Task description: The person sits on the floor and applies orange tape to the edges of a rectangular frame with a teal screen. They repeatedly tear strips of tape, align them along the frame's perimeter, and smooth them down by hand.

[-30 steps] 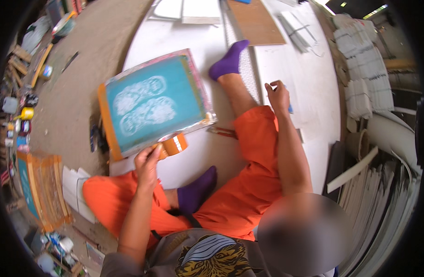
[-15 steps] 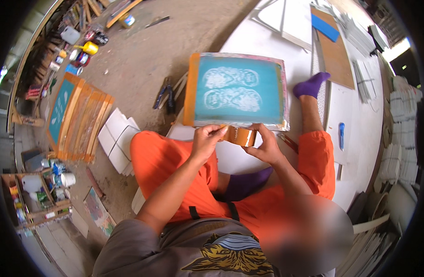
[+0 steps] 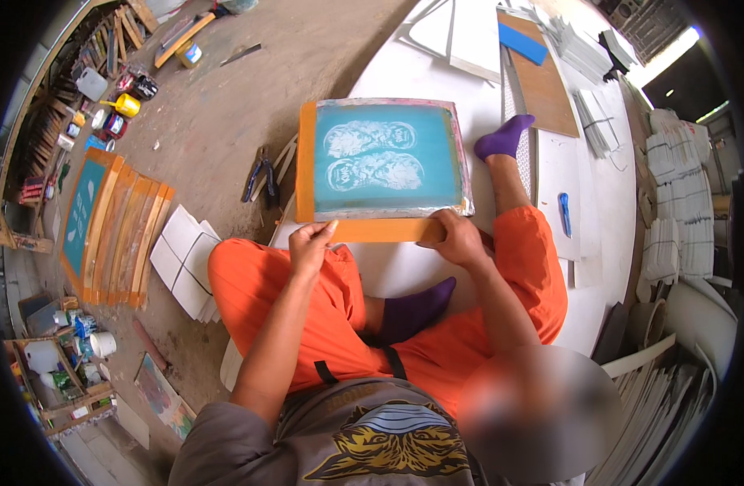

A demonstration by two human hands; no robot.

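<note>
A strip of brown packing tape [image 3: 382, 231] is stretched between my hands along the near edge of a screen-printing frame [image 3: 307, 162]. My left hand [image 3: 311, 245] pinches the strip's left end between thumb and fingers, close to the frame's near left corner. Around the tape roll at the other end, my right hand [image 3: 461, 236] is closed, and its fingers hide most of the roll. The frame's teal mesh [image 3: 372, 194] bears two white shoe-sole shapes. Brown tape covers its left border, while its right border looks pinkish and stained. Whether the strip touches the near border I cannot tell.
Pliers [image 3: 263, 174] lie left of the frame. More wooden-edged frames [image 3: 117, 231] and tied white sheets [image 3: 186, 259] stand farther left. A blue cutter [image 3: 565, 215] lies on the white board at right, past my leg [image 3: 510, 182]. Paint cans [image 3: 127, 105] stand on the floor.
My hands have moved apart, drawing a long strip of tape off the roll. The whole view has shifted, so the frame sits farther left in the picture.
</note>
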